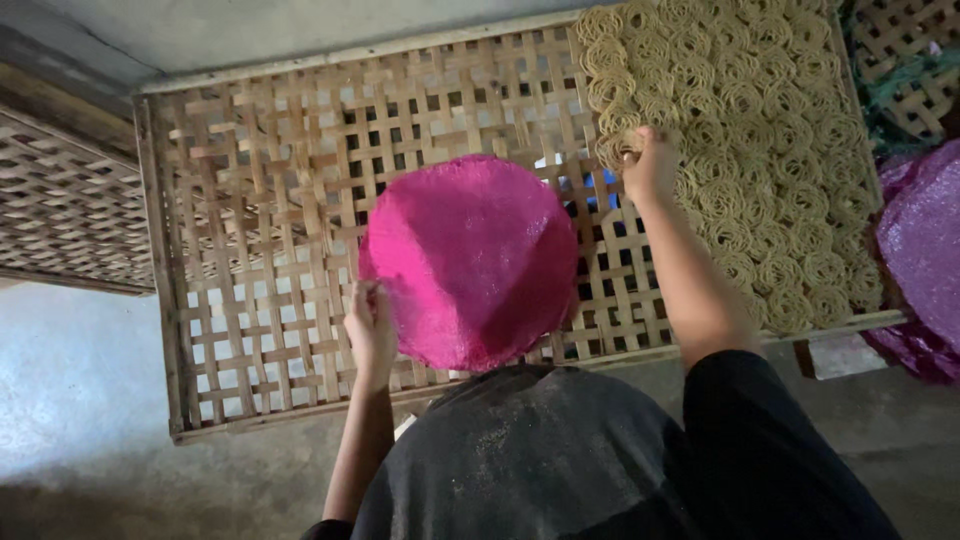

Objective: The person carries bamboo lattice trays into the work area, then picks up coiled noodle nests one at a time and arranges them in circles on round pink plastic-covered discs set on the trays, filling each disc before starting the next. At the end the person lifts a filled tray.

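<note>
1. Nearest the camera is the person's dark, dusty fabric garment (540,450), filling the lower middle of the view.
2. Just beyond it lies a round, bright pink mesh disc (470,260), finely textured and slightly domed, resting on the large woven bamboo lattice tray (260,170).
3. The left hand (370,325) is at the disc's lower left edge, fingers curled and pinching its rim.
4. The right hand (650,165), up and to the right of the disc, is closed around a small pale yellow noodle coil (628,146).
5. Right of the disc, rows of pale yellow spiral noodle coils (760,150) cover that end of the tray, touching one another.
6. Far right of the disc sits a pile of glittery purple-pink mesh sheets (920,250).
7. Left of the disc, another woven bamboo tray (60,210) leans past the lattice's edge.
8. Below the disc and trays is a grey concrete floor (90,400).
</note>
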Available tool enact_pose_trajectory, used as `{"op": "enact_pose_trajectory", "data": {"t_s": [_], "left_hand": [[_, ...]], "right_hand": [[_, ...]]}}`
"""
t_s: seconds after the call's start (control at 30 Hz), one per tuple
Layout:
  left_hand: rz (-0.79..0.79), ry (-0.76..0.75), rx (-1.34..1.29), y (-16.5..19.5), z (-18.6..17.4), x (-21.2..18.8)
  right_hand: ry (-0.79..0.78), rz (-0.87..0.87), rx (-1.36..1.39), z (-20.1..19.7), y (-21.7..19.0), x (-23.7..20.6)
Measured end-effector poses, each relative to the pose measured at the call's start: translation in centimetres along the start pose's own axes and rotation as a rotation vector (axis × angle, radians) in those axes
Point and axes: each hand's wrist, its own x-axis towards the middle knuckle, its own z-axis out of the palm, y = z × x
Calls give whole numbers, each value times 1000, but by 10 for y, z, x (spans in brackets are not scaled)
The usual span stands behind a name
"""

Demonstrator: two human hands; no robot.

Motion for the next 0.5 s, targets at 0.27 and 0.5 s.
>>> {"op": "enact_pose_trajectory", "data": {"t_s": [0.27,0.5], "left_hand": [[92,-472,-323,87,72,-14],[523,-484,269,97,117,-10]], "right_hand": [[-821,219,734,-23,-85,-97],[-446,491,544,-79,3,-122]]}}
